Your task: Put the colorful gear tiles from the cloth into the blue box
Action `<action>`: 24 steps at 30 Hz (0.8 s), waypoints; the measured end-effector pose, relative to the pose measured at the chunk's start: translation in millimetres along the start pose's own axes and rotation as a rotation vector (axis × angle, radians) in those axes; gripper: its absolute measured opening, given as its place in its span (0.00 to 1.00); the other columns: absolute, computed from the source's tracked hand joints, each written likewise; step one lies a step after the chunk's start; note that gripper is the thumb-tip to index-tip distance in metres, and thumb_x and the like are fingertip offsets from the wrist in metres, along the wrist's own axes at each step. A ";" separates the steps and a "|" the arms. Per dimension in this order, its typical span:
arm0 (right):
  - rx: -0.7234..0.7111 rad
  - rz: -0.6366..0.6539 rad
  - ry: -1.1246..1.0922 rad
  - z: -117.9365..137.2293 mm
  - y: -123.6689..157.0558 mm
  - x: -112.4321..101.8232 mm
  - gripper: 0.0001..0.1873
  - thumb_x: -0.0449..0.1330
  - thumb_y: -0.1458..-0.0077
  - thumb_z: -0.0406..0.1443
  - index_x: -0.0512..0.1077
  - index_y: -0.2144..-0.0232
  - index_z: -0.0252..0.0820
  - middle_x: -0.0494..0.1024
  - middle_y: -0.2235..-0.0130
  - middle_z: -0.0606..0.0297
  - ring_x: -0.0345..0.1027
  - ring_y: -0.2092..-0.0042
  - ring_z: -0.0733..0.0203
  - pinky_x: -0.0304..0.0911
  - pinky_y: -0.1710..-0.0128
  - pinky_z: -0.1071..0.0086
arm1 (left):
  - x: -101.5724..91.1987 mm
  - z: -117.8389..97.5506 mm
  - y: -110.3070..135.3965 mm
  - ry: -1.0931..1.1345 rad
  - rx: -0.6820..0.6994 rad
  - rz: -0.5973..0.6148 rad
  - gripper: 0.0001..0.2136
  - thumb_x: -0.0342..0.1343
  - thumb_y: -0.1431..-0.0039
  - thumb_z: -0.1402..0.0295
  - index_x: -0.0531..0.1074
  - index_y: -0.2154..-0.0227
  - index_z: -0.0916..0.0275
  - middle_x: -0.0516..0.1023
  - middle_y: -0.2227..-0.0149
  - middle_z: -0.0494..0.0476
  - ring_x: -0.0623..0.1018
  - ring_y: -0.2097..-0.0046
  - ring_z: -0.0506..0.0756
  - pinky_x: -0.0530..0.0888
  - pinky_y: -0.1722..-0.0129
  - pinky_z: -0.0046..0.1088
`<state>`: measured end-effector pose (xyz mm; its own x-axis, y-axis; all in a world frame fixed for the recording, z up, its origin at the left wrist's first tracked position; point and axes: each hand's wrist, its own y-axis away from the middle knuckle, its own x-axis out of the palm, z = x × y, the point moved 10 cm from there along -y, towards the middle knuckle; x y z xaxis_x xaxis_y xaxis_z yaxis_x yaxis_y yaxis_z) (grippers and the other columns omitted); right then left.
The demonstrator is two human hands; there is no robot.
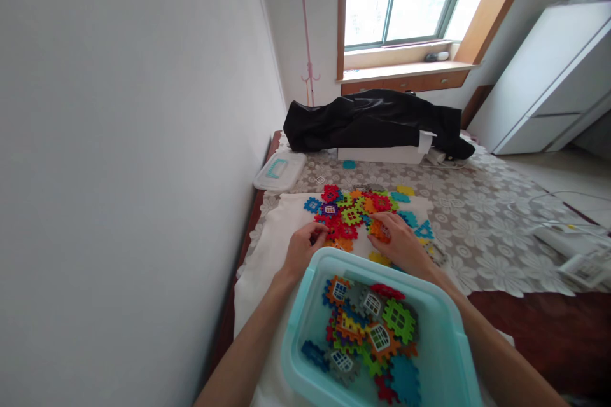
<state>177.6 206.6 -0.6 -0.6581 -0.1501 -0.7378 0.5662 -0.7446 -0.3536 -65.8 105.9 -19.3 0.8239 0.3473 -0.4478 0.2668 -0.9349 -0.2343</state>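
A pile of colourful plastic interlocking building tiles [351, 216], with toothed edges, lies on a white cloth [267, 254]. At the pile's near left side, my left hand [304, 247] has its fingers curled in a pinch at the edge of a red tile [321, 221]. My right hand [400, 238] reaches into the right side of the pile. Its thumb and fingers close around an orange tile [380, 231]. Between my forearms stands a light teal plastic bin [443, 337], holding several mixed tiles, some with white window inserts [380, 336].
A clear lid with a teal handle [279, 170] lies at the far left. Black fabric [377, 117] covers a white box [377, 154] at the back. A patterned tablecloth [487, 229] covers the table; a wall [143, 140] runs close along the left.
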 end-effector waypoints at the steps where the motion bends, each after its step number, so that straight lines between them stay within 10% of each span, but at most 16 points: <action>1: 0.008 -0.014 0.014 -6.2 -1.5 -5.2 0.21 0.60 0.34 0.41 0.75 0.41 0.45 0.80 0.40 0.52 0.74 0.37 0.43 0.71 0.34 0.46 | -0.1 0.0 0.1 -0.004 -0.001 -0.001 0.09 0.60 0.32 0.64 0.84 0.58 0.61 0.84 0.65 0.54 0.77 0.67 0.53 0.71 0.64 0.28; 24: 0.045 -0.001 0.250 -53.7 -7.1 -3.7 0.23 0.56 0.30 0.43 0.79 0.41 0.41 0.78 0.41 0.47 0.70 0.38 0.38 0.70 0.33 0.41 | 0.9 0.0 -0.4 -0.004 -0.002 0.006 0.10 0.59 0.32 0.64 0.83 0.58 0.61 0.84 0.65 0.54 0.78 0.66 0.53 0.72 0.64 0.29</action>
<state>202.7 247.3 -26.3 -0.5123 0.0125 -0.8587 0.5389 -0.7738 -0.3328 -65.1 106.6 -19.6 0.8236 0.3418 -0.4526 0.2625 -0.9371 -0.2300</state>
